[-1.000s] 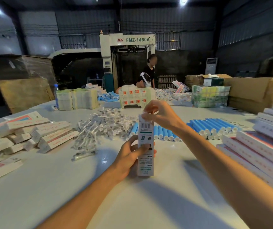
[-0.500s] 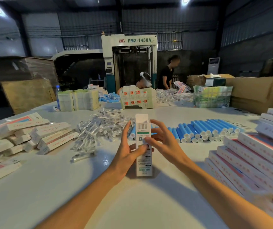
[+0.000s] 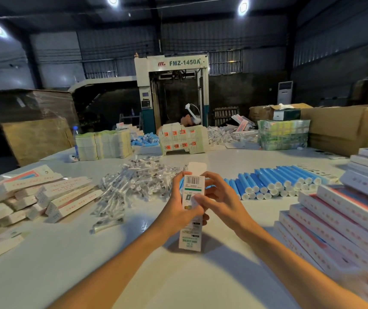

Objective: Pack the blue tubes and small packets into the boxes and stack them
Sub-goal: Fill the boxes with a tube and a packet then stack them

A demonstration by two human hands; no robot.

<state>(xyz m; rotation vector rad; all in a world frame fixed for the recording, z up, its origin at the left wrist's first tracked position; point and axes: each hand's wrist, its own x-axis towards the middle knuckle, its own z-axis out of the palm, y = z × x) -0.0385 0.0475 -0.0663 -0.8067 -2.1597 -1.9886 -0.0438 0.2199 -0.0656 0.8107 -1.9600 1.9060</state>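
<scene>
My left hand (image 3: 178, 210) wraps the box (image 3: 190, 238) at its middle; my right hand (image 3: 223, 204) pinches its right edge. It stands on end on the counter (image 3: 111, 264), top flap (image 3: 197, 168) open. The packed stack (image 3: 346, 221) lies to my right, nearer that hand.

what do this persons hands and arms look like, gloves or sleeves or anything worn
Nothing worn shows. The left hand and right hand are bare, no gloves, rings or watch. The left forearm and right forearm are bare too, no sleeves in view.
</scene>
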